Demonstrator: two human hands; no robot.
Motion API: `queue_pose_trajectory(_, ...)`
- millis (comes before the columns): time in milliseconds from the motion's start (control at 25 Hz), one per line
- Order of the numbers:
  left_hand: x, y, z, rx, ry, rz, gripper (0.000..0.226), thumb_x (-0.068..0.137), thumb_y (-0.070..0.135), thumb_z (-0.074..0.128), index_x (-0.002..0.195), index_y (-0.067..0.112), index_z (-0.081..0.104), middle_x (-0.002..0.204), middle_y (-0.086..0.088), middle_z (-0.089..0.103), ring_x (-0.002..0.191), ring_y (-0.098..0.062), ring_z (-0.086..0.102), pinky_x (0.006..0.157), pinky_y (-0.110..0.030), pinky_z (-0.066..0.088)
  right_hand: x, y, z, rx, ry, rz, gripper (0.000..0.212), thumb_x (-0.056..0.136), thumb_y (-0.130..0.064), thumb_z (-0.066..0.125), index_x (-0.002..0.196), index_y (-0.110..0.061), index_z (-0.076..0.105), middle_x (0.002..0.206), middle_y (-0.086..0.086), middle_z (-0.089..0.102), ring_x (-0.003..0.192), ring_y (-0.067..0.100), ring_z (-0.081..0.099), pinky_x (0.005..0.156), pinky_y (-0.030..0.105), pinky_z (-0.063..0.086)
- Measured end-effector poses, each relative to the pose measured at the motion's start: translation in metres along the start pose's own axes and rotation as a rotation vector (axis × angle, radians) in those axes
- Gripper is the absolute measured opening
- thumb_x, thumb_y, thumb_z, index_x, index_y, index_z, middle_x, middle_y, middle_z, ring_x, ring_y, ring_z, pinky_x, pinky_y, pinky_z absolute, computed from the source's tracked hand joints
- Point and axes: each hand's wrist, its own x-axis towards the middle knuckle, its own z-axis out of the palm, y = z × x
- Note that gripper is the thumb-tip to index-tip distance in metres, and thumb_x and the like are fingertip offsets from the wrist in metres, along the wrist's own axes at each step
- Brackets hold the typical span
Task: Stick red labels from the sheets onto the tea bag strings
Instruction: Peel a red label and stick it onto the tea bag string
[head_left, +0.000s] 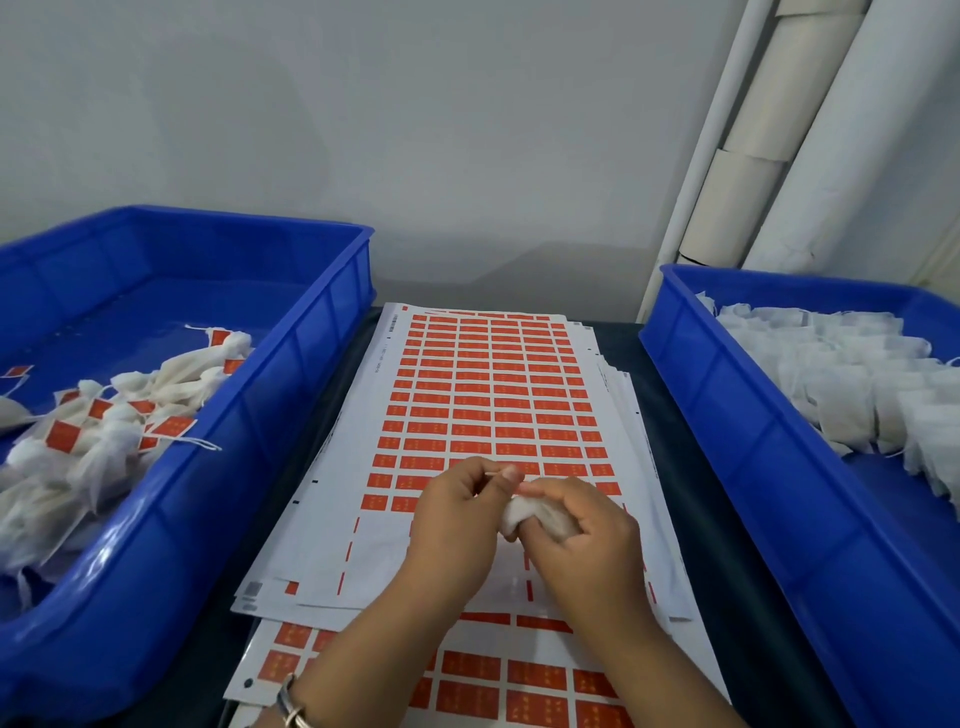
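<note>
A white tea bag (540, 517) sits bunched in the curled fingers of the right hand (582, 540), above the sheets of red labels (493, 395) on the dark counter (670, 364). The left hand (457, 519) pinches its thin string (496, 474) between thumb and forefinger. Blue bins flank the sheets: labelled bags in the left bin (291, 374), plain ones in the right bin (727, 395), against a pale wall (415, 130).

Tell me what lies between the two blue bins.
In the head view, a stack of label sheets lies between the left bin and right bin, with both hands working a tea bag above it.
</note>
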Motion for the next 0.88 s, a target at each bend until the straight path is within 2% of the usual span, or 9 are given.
queue_pose_trajectory(160,0.0,-0.002,0.001,0.0,0.023,-0.055,0.023,0.091,0.031,0.055,0.073,0.02,0.063,0.067,0.004,0.064,0.068,-0.014,0.062,0.059,-0.018,0.05,0.002,0.004,0.0,-0.156,0.087,-0.148,0.02,0.077,-0.012,0.072,0.097,-0.012,0.074,0.093,-0.002,0.07,0.084,0.001,0.059,0.078,0.01,0.044)
queue_pose_trajectory(240,0.003,0.0,-0.001,-0.041,0.013,-0.07,0.02,0.091,0.028,0.056,0.076,0.018,0.064,0.072,-0.001,0.065,0.069,-0.016,0.063,0.059,-0.018,0.051,0.003,0.003,-0.001,-0.19,0.038,-0.131,0.023,0.081,-0.022,0.063,0.099,-0.012,0.073,0.096,-0.001,0.07,0.086,0.004,0.059,0.079,0.016,0.046)
queue_pose_trajectory(320,0.005,0.003,-0.008,-0.206,-0.013,-0.123,0.01,0.09,0.023,0.058,0.086,0.017,0.065,0.077,-0.004,0.066,0.071,-0.018,0.065,0.062,-0.021,0.052,0.004,-0.001,-0.002,-0.167,-0.055,0.0,0.021,0.085,-0.031,0.058,0.098,-0.022,0.071,0.097,-0.014,0.065,0.084,-0.002,0.057,0.078,0.009,0.043)
queue_pose_trajectory(440,0.006,0.009,-0.016,-0.572,-0.155,-0.247,0.015,0.087,-0.001,0.057,0.094,0.012,0.059,0.084,-0.009,0.068,0.076,-0.026,0.068,0.063,-0.028,0.054,0.009,-0.003,-0.004,0.068,-0.227,0.389,0.007,0.088,-0.035,0.06,0.081,-0.035,0.063,0.09,-0.024,0.059,0.081,-0.002,0.056,0.063,0.0,0.041)
queue_pose_trajectory(520,0.005,0.01,-0.02,-0.632,-0.224,-0.247,0.022,0.084,-0.013,0.05,0.085,0.009,0.055,0.071,-0.006,0.066,0.066,-0.021,0.068,0.057,-0.025,0.053,0.012,-0.001,-0.008,0.389,-0.315,0.683,0.014,0.085,-0.04,0.062,0.084,-0.03,0.071,0.085,-0.011,0.067,0.077,0.007,0.059,0.07,0.012,0.048)
queue_pose_trajectory(600,0.006,0.006,-0.022,-0.633,-0.281,-0.197,0.025,0.085,-0.015,0.048,0.078,0.008,0.054,0.068,-0.005,0.065,0.065,-0.019,0.067,0.06,-0.025,0.054,0.013,0.001,-0.015,0.895,-0.395,0.876,0.019,0.082,-0.031,0.064,0.097,-0.022,0.074,0.083,0.006,0.064,0.068,0.015,0.057,0.067,0.027,0.051)
queue_pose_trajectory(720,0.003,0.0,-0.017,-0.365,-0.242,-0.057,0.028,0.087,-0.005,0.055,0.068,0.014,0.064,0.077,-0.004,0.068,0.079,-0.018,0.067,0.073,-0.025,0.055,0.013,0.006,-0.022,1.296,-0.487,0.965,0.032,0.083,-0.017,0.061,0.112,-0.004,0.063,0.082,0.011,0.059,0.057,0.015,0.053,0.054,0.028,0.047)
queue_pose_trajectory(800,0.001,-0.005,-0.01,0.019,-0.134,0.106,0.033,0.087,0.004,0.06,0.067,0.028,0.069,0.082,0.006,0.066,0.081,-0.007,0.064,0.069,-0.013,0.051,0.014,0.01,-0.021,1.283,-0.477,0.967,0.027,0.081,-0.017,0.063,0.104,-0.005,0.068,0.079,0.009,0.06,0.055,0.013,0.053,0.051,0.027,0.046)
queue_pose_trajectory(880,-0.001,-0.006,-0.007,0.129,-0.128,0.194,0.038,0.087,0.006,0.061,0.073,0.04,0.07,0.087,0.012,0.063,0.085,-0.002,0.061,0.069,-0.009,0.048,0.014,0.011,-0.02,1.204,-0.423,0.955,0.025,0.075,-0.021,0.067,0.095,-0.01,0.075,0.078,0.008,0.061,0.056,0.012,0.053,0.052,0.026,0.047)
